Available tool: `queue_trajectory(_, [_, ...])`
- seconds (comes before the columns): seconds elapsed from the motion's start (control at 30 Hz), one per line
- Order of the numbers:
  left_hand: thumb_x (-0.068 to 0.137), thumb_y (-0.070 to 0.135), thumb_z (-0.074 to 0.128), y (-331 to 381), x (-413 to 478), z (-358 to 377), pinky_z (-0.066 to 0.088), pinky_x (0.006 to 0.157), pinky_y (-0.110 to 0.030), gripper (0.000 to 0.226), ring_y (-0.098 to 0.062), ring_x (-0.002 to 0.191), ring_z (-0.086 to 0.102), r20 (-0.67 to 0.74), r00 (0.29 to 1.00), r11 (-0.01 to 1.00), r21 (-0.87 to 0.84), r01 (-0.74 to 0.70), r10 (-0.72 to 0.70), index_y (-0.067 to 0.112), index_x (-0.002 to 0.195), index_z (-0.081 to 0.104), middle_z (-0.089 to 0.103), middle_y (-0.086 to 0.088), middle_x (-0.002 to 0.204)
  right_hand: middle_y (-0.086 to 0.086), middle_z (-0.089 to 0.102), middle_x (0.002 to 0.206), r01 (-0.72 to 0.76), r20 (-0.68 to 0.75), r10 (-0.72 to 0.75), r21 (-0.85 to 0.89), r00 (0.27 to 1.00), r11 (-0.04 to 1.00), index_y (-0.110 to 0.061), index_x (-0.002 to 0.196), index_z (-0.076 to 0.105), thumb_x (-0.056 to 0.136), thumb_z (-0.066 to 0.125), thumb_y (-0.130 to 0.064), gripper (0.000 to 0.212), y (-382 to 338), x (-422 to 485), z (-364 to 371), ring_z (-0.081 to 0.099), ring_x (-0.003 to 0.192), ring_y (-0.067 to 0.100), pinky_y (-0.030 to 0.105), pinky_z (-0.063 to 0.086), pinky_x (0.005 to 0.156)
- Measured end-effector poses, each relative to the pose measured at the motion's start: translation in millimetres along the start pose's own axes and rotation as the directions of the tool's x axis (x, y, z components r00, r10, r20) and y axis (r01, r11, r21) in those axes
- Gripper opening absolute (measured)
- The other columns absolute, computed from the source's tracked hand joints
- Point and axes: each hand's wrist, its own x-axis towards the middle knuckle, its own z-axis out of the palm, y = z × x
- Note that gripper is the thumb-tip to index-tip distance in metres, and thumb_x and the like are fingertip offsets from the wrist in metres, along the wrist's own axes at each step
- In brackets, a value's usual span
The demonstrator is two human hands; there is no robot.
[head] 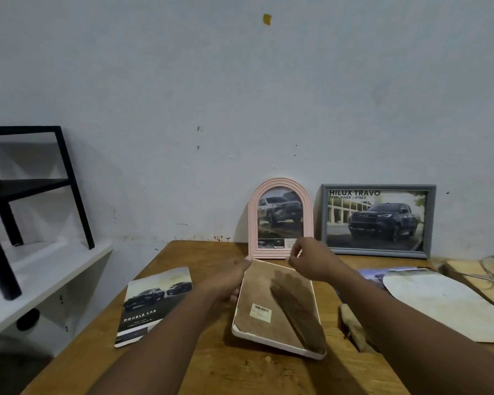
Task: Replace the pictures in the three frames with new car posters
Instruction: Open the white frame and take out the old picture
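head view: last of three frames in hand, judged; the two at the wall already show car prints.
task thing: white rectangular plastic frame [277, 342], face down mid wooden table [200, 252].
back: brown fibreboard backing [263, 292] seated in it, dark fold-out stand [297, 309] flat on top, barcode sticker [260, 311] beside the stand.
left hand [234, 276]: fingers curled round the frame's left rim near the far corner, steadying.
right hand [305, 260]: thumb and forefinger pinched at the backing's far edge; tab or clip too small to tell.
at wall: pink arched frame [280, 183] and grey rectangular frame [378, 187], leaning, side by side.
waiting: "double cab" car poster [151, 303], flat on table, left of the white frame, apart.
step: opening the back, judged.
next: backing must be freed and lifted off while the left hand pins the frame; then old picture out, poster in.
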Motion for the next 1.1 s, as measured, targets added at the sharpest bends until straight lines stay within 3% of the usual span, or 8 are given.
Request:
queue_trajectory(0.17, [0.101,0.058,0.047,-24.1,11.6,10.5,0.047,0.052,-0.022,0.065,-0.019,0.091,0.065,-0.066,0.998,0.989,0.148,0.027,-0.017,0.027,0.156,0.031,0.063,-0.011,0.126,-0.001,0.061,0.108,-0.12,-0.045,0.118,-0.06,0.992,0.991,-0.024,0.105,0.056,0.092,0.066,-0.027,0.016,41.0,-3.9,23.9,0.056,0.096,0.017,0.037,0.054,0.086])
queue_trajectory(0.27, [0.095,0.061,0.053,-31.8,20.3,16.6,0.056,0.076,-0.031,0.069,-0.019,0.097,0.065,-0.104,0.995,0.988,0.152,0.004,0.012,0.028,0.154,0.037,0.064,-0.005,0.127,-0.001,0.061,0.115,-0.127,-0.045,0.124,-0.075,0.991,0.989,-0.027,0.108,0.052,0.093,0.064,-0.031,0.02,52.6,-7.2,36.1,0.055,0.102,0.018,0.037,0.053,0.089])
queue_trajectory(0.33, [0.095,0.062,0.052,-33.0,25.8,18.7,0.052,0.1,-0.043,0.069,-0.025,0.121,0.059,-0.123,0.99,0.951,0.309,-0.021,0.062,0.027,0.153,0.039,0.057,-0.003,0.141,0.0,0.06,0.118,-0.106,-0.051,0.101,-0.102,0.994,0.989,-0.027,0.113,0.052,0.093,0.059,-0.034,0.022,56.5,-8.3,44.1,0.054,0.105,0.019,0.04,0.052,0.091])
queue_trajectory(0.43, [0.101,0.055,0.046,-32.0,32.7,24.1,0.047,0.106,-0.046,0.063,-0.026,0.13,0.053,-0.139,0.972,0.858,0.504,-0.096,0.19,0.025,0.155,0.035,0.055,-0.004,0.145,0.002,0.058,0.12,-0.064,-0.06,0.055,-0.158,0.997,0.985,-0.024,0.118,0.051,0.095,0.052,-0.036,0.026,58.7,-6.6,53.2,0.053,0.107,0.021,0.042,0.051,0.091])
queue_trajectory(0.6, [0.102,0.059,0.039,-40.5,43.3,45.3,0.034,0.116,-0.046,0.067,-0.027,0.149,0.033,-0.097,0.945,0.878,0.409,-0.247,0.311,0.037,0.161,0.014,0.029,0.0,0.165,0.006,0.06,0.119,-0.043,-0.086,0.021,-0.263,0.996,0.964,-0.021,0.122,0.046,0.095,0.047,-0.038,0.032,65.2,-3.6,64.1,0.054,0.108,0.025,0.042,0.052,0.085])
queue_trajectory(0.77, [0.1,0.065,0.031,-54.9,54.1,61.9,0.028,0.12,-0.049,0.07,-0.024,0.153,0.024,-0.096,0.924,0.842,0.454,-0.291,0.371,0.04,0.161,0.007,0.02,0.003,0.169,0.009,0.058,0.121,-0.065,-0.167,0.03,-0.21,0.986,0.976,-0.02,0.125,0.044,0.1,0.044,-0.037,0.031,63.6,-0.7,81.0,0.053,0.11,0.025,0.039,0.049,0.091])
queue_trajectory(0.97, [0.086,0.08,0.017,-58.0,58.8,62.5,0.031,0.118,-0.052,0.083,-0.027,0.151,0.03,-0.14,0.931,0.878,0.403,-0.256,0.336,0.043,0.16,0.009,0.025,0.004,0.167,0.009,0.051,0.122,-0.235,-0.148,0.232,-0.005,0.961,0.972,-0.023,0.12,0.044,0.087,0.058,-0.046,0.042,61.2,13.6,79.0,0.049,0.116,0.029,0.048,0.041,0.103])
queue_trajectory(1.1, [0.084,0.081,0.016,-57.3,61.1,64.3,0.031,0.118,-0.051,0.088,-0.026,0.149,0.034,-0.143,0.934,0.878,0.412,-0.244,0.326,0.038,0.16,0.012,0.031,0.003,0.165,0.011,0.048,0.127,-0.298,-0.173,0.298,0.027,0.939,0.954,-0.025,0.118,0.039,0.082,0.06,-0.048,0.047,61.4,22.2,83.3,0.044,0.123,0.033,0.053,0.033,0.107])
